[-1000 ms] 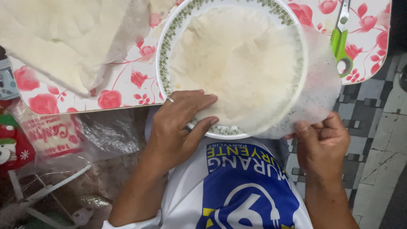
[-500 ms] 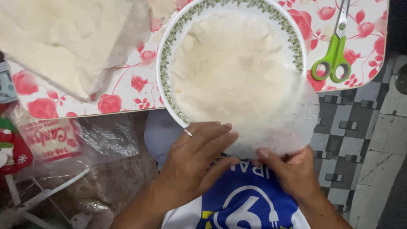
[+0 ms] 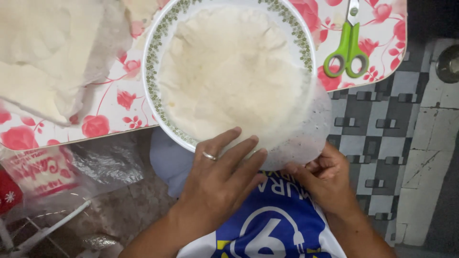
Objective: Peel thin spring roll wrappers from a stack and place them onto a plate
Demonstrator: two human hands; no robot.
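L hand (image 3: 221, 179): palm down, fingers (image 3: 239, 148) spread & stretched fwd, flat, not gripping; a ring sits on one finger. L forearm runs in from bottom-left, wrist about straight. R hand (image 3: 324, 177): lower & to the right, fingers curled in, tips pinched together at its upper-left edge; knuckles up. R forearm comes in from bottom-right. Both hands lie close, nearly touching, in front of torso.

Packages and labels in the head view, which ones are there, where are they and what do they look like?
Clear plastic bag: lower left, under the table edge, crumpled, with a white panel printed in red.
Red packet: far left edge, mostly cut off, red with a white snowflake mark.
Shirt print: bottom centre, blue with white shapes and yellow bits.
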